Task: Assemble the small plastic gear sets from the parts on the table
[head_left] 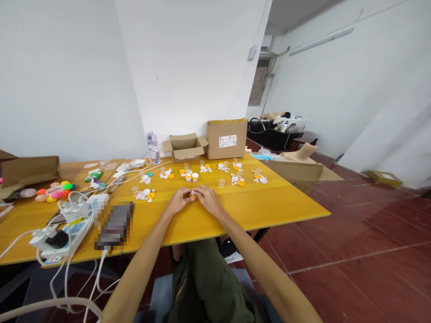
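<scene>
My left hand (180,200) and my right hand (206,198) meet over the yellow table (256,211). Between their fingertips they hold a small orange and white plastic part (193,194), mostly covered by the fingers. Just beyond the hands, two small cups with orange and white pieces, a left cup (188,177) and a right cup (195,176), stand side by side. A clear plastic cup (221,183) is to the right of my right hand. Several little piles of white pieces with coloured discs and clear cups lie around, such as the white pieces (143,195) on the left.
An open cardboard box (186,154) and a taller carton (215,134) stand at the back near a plastic bottle (153,148). At left are a power strip (85,220) with white cables, a dark blurred-out device (116,224) and colourful balls (55,194). The table's right corner juts over red floor.
</scene>
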### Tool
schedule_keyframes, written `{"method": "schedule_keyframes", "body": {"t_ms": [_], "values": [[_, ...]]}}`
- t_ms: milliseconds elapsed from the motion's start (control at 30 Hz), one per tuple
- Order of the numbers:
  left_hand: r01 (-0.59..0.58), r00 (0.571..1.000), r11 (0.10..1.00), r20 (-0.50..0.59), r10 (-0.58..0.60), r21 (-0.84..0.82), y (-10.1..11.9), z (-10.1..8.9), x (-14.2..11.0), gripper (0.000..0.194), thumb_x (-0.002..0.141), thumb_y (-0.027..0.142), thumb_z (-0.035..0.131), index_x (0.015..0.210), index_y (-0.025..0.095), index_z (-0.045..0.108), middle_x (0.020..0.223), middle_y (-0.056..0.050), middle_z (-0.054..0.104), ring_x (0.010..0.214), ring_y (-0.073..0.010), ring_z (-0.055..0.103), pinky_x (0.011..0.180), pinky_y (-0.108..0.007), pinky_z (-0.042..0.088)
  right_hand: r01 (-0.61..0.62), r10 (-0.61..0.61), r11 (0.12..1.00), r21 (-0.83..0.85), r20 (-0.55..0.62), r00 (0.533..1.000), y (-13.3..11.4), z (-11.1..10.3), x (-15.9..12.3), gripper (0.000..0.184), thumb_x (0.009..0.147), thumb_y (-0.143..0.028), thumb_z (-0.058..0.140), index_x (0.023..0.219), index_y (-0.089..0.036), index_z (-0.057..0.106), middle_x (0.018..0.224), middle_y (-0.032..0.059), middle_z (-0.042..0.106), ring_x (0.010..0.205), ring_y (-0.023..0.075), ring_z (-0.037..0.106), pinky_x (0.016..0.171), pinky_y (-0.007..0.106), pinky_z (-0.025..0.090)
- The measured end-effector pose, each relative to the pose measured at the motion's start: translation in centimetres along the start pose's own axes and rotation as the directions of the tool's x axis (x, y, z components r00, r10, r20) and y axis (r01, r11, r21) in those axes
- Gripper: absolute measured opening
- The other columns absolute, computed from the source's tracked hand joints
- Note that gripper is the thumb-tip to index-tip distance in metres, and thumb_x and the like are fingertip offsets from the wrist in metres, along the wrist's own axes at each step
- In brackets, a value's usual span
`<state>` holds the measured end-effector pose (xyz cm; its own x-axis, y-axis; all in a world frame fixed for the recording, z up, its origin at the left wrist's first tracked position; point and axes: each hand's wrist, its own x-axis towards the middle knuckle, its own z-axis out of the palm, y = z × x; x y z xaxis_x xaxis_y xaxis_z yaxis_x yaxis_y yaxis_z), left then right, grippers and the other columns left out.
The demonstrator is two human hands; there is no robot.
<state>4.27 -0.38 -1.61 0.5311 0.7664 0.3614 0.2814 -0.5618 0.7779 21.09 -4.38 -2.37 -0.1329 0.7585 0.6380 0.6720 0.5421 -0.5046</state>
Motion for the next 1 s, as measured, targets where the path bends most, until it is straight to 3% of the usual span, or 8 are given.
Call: {"method": "schedule_keyframes", "body": {"t_ms": [1000], "values": [[0.017, 1.000, 1.000, -0.001, -0.017, -0.011, -0.25, 0.08, 0.06, 0.011, 0.074, 0.021, 0.072, 0.085, 0.019, 0.074, 0.087, -0.003, 0.073, 0.086, -0.0217, 0.061, 0.087, -0.035, 0.048, -0.017, 0.016, 0.999, -0.033, -0.016, 1.000, 0.04, 0.04, -0.03, 0.016, 0.093, -0.022, 0.060, 0.092, -0.027, 0.075, 0.090, 0.0036, 0.075, 0.083, 0.0197, 0.068, 0.075, 0.028, 0.050]]}}
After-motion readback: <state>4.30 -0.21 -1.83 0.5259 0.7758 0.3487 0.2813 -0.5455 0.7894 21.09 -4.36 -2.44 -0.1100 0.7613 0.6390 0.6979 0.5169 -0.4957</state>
